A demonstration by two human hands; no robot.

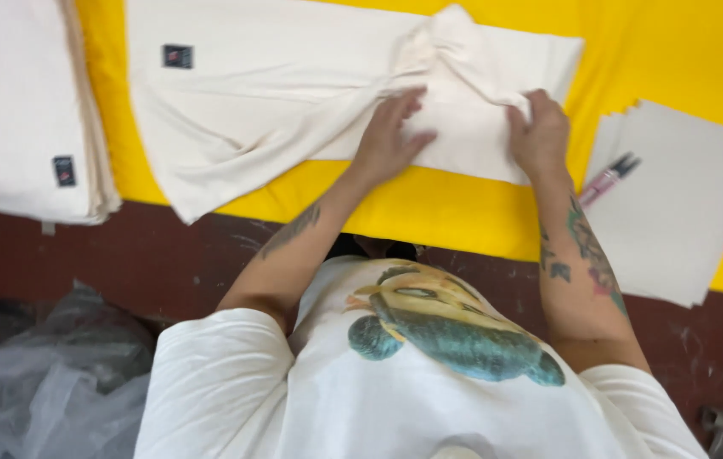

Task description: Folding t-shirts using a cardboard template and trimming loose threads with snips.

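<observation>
Head view: two bare hands are seen over one cream cloth (293, 93) that is spread on a yellow table top (429, 212). The left hand (389, 136) is laid flat on the cloth with its fingers spread wide, pressing down near the middle of the folded part. The right hand (538, 132) is closed on the cloth's right edge, a bunched fold being pinched between the fingers. One small dark label (177, 56) is sewn on the cloth near its upper left. One stack of folded cream cloths (22, 102) is set at the left edge, well apart from the hands, with one dark label of its own. One stack of pale paper sheets (684, 195) lies at the right, and one pink pen (606, 178) rests on it, just beside the right wrist. Crumpled clear plastic (39, 382) is seen on the floor at lower left.
</observation>
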